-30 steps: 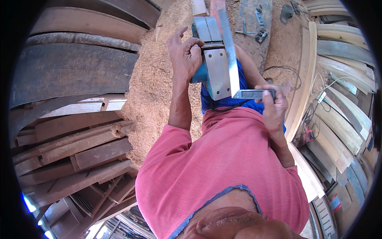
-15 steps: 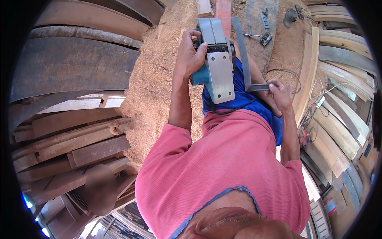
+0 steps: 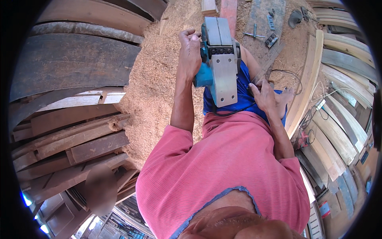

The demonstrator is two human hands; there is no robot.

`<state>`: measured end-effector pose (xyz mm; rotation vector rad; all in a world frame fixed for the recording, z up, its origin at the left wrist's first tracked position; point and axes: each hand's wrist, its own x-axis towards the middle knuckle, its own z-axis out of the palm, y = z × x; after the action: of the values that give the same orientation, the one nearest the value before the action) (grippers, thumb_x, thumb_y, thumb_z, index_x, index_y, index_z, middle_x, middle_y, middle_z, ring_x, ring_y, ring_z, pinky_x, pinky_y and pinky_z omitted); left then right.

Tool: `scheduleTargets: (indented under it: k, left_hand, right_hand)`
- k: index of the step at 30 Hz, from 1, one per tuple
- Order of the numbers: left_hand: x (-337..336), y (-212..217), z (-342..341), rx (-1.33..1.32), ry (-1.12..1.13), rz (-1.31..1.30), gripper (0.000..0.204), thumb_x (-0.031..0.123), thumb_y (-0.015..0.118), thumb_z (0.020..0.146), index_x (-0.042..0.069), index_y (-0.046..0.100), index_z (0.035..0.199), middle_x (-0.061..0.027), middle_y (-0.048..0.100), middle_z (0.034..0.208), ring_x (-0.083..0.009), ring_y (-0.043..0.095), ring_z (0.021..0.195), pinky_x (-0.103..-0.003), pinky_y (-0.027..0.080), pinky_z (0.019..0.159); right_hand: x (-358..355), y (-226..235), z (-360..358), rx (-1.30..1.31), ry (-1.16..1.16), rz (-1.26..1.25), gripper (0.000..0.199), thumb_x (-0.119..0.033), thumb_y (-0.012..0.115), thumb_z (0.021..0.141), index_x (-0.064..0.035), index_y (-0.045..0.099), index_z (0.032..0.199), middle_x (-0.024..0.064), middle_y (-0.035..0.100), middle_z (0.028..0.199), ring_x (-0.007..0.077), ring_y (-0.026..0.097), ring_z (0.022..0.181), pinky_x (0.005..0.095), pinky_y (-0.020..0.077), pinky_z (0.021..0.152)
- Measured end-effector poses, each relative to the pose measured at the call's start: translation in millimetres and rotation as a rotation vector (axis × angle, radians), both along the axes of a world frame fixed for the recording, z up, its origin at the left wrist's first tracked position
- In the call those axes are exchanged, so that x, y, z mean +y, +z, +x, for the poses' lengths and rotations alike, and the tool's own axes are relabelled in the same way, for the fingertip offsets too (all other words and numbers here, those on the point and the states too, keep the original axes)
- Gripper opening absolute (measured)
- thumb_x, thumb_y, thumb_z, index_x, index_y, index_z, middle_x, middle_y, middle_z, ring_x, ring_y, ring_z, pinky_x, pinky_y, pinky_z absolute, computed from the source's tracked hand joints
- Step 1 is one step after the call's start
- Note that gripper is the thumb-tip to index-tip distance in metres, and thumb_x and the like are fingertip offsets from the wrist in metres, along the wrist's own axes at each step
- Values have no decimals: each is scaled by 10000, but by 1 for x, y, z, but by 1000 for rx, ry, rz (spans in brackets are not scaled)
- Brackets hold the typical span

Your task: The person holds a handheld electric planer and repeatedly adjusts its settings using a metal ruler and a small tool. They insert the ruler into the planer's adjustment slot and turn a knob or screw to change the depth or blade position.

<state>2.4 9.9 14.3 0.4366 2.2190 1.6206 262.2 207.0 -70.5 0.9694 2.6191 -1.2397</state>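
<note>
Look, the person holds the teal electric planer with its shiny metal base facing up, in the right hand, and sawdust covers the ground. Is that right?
Not quite. It is the left hand that grips the teal electric planer with the shiny metal base; the right hand is off it, by the blue shorts. The head view shows this. The base does face up, and sawdust covers the ground.

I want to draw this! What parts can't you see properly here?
Head view:
- Handle of the planer: hidden behind the upturned sole; left hand grips that side.
- Right hand fingers: tips hidden against the blue shorts.
- Small tools on the plank: too small to identify.
- Cord: its end is lost among the boards.
</note>
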Motion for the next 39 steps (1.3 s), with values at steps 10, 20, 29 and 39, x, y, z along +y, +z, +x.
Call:
scheduleTargets:
  k: [10,20,29,39]
  left_hand:
    - [2,1,-1,-24,-25,-56,555,435,351,1205,12,388,1562,-233,613,1454,-261,653,1211,-414,538,1050]
    - [1,10,1,15,-48,-99,564,439,374,1192,3,417,1547,-274,618,1474,-322,628,1289,-461,469,1158]
    - [1,13,0,-9,-92,-65,675,379,601,1044,-38,396,1534,-337,682,1365,-450,710,1256,-484,536,1104]
    - [-4,5,-3,57,-176,-212,854,231,709,892,-35,311,1599,-373,586,1496,-476,674,1312,-523,521,1145]
  right_hand:
    - [-12,-8,-8,6,-46,69,502,-372,887,923,49,625,1001,201,680,883,305,681,816,437,559,775]
    - [-12,16,5,-87,-14,-332,412,-312,845,905,19,630,1023,147,679,901,235,663,884,418,544,817]
    - [87,24,-40,-7,174,188,429,-351,839,947,-33,559,1019,178,662,863,353,661,815,493,518,754]
    - [93,-62,-94,-112,395,317,317,-303,750,997,-41,682,1164,253,781,1020,492,728,1031,590,551,908]
